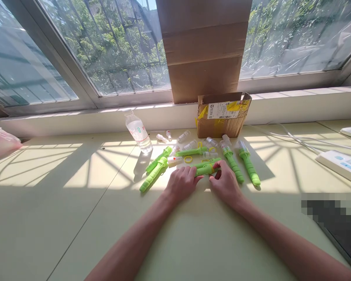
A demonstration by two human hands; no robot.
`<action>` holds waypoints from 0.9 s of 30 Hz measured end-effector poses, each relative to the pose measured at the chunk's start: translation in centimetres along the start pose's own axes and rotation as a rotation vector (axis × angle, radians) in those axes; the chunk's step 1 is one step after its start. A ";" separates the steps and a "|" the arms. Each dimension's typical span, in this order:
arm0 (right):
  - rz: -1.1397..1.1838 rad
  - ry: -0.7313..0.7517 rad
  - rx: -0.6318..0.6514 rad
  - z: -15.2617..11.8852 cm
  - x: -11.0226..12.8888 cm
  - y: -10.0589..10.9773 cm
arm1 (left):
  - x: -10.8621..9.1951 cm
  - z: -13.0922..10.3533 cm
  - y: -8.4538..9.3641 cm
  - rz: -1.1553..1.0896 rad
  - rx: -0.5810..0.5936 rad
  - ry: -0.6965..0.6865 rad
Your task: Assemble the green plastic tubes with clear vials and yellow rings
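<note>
A: What are we holding?

B: We're holding a green plastic tube (pixel 204 170) crosswise between both hands. Our left hand (pixel 181 181) is curling its fingers over the near-left end; our right hand (pixel 226 182) is pinching the right end between thumb and fingertips, beside a yellow band (pixel 212 168).

A: Why are we gripping it 2 ways?

B: Probably our left is anchoring the tube while our right is leaving its fingertips free for finer handling. How tightly we're pressing, we cannot tell.

A: What's lying around the grip?

B: Just beyond it, loose yellow rings (pixel 188 159) and clear caps (pixel 190 145) are lying scattered, likely for easy reach. Left of the grip, 2 uncapped green tubes (pixel 154 175) are slanting; to its right, 2 capped green tubes (pixel 250 168) are lying apart, perhaps so we aren't mixing them.

A: And farther off?

B: A cardboard box (pixel 222 127) is standing beyond our right hand, and a water bottle (pixel 139 132) is standing beyond our left, presumably for elbow room.
</note>
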State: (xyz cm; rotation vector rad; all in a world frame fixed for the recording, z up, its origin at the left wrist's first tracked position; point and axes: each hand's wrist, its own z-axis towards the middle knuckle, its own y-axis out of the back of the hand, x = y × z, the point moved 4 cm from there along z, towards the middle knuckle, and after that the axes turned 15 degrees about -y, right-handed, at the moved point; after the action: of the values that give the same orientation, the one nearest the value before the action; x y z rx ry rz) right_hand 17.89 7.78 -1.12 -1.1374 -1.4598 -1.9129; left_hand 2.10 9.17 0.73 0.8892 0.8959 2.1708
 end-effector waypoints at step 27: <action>0.013 0.046 -0.013 -0.2 0.3 0.1 | 0.9 -0.6 -0.3 -0.056 -0.051 0.056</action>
State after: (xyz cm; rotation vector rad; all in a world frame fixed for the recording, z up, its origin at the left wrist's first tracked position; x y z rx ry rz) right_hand 17.77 7.55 -0.84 -1.0994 -1.4138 -1.9295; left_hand 1.19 9.75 0.49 0.7733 0.8781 2.1702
